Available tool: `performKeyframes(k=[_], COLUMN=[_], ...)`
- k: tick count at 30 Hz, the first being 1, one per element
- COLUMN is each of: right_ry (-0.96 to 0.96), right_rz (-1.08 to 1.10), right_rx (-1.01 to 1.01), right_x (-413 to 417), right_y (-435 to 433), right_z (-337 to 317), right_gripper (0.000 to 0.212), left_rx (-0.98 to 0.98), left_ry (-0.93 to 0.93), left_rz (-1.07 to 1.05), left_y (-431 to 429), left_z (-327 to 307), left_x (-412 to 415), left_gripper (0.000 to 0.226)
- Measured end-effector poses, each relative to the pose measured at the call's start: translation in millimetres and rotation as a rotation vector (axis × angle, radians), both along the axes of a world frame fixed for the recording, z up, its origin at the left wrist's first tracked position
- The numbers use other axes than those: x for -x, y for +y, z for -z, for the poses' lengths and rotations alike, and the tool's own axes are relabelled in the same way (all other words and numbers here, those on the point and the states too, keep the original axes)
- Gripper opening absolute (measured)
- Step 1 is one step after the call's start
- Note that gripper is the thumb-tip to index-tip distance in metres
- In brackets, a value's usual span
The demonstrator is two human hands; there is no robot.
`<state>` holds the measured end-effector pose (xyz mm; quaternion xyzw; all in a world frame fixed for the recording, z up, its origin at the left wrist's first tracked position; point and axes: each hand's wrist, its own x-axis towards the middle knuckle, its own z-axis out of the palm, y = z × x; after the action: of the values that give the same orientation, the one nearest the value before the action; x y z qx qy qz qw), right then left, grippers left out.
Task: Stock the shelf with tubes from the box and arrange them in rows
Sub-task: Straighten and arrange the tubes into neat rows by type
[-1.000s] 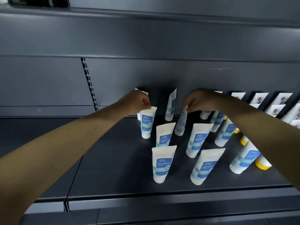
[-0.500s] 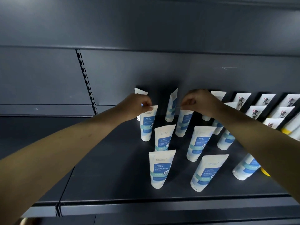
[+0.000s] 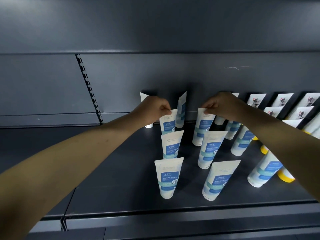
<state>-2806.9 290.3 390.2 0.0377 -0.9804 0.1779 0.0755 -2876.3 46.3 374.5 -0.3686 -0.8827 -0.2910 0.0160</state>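
White tubes with blue labels stand cap-down in rows on the dark shelf (image 3: 121, 179). My left hand (image 3: 152, 108) pinches the top seal of the third tube back in the left row (image 3: 167, 124). My right hand (image 3: 223, 105) pinches the top seal of the third tube back in the neighbouring row (image 3: 202, 129). In front of these stand two tubes per row, the nearest at the left (image 3: 168, 177) and at the right (image 3: 219, 181). Behind, a tube (image 3: 181, 110) is turned edge-on. The box is out of view.
Further right stand more blue-label tubes (image 3: 242, 141) and yellow-capped white tubes with red and black lettering (image 3: 256, 101). The shelf's back panel (image 3: 173, 71) rises close behind. A slotted upright (image 3: 88, 87) divides this bay from the left bay.
The right-hand tube, turned edge-on a second ago, now faces front and stands upright. Both hands keep their pinch on the tube tops. The view has shifted slightly.
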Motion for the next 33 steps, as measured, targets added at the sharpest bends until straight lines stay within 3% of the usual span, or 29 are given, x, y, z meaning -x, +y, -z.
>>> performKeyframes(k=[14, 18, 21, 26, 29, 33], right_ry=[-0.011, -0.032, 0.005, 0.027, -0.046, -0.045], right_rz=[0.006, 0.008, -0.011, -0.084, -0.084, -0.094], right_rx=[-0.015, 0.07, 0.081, -0.098, -0.106, -0.139], right_x=[-7, -3, 8, 46, 61, 73], right_y=[1, 2, -5, -24, -32, -33], right_z=[1, -7, -19, -31, -29, -21], right_gripper=[0.024, 0.028, 0.033, 0.041, 0.045, 0.034], left_rx=[0.091, -0.016, 0.012, 0.208, 0.249, 0.212], left_ry=[-0.026, -0.059, 0.052, 0.127, 0.148, 0.212], left_rz=[0.052, 0.032, -0.035, -0.076, -0.06, -0.069], left_y=[12, -2, -20, -35, -34, -30], left_z=[1, -11, -23, -23, -13, -6], left_x=[-7, 3, 24, 58, 69, 80], left_gripper=[0.023, 0.029, 0.032, 0.044, 0.04, 0.029])
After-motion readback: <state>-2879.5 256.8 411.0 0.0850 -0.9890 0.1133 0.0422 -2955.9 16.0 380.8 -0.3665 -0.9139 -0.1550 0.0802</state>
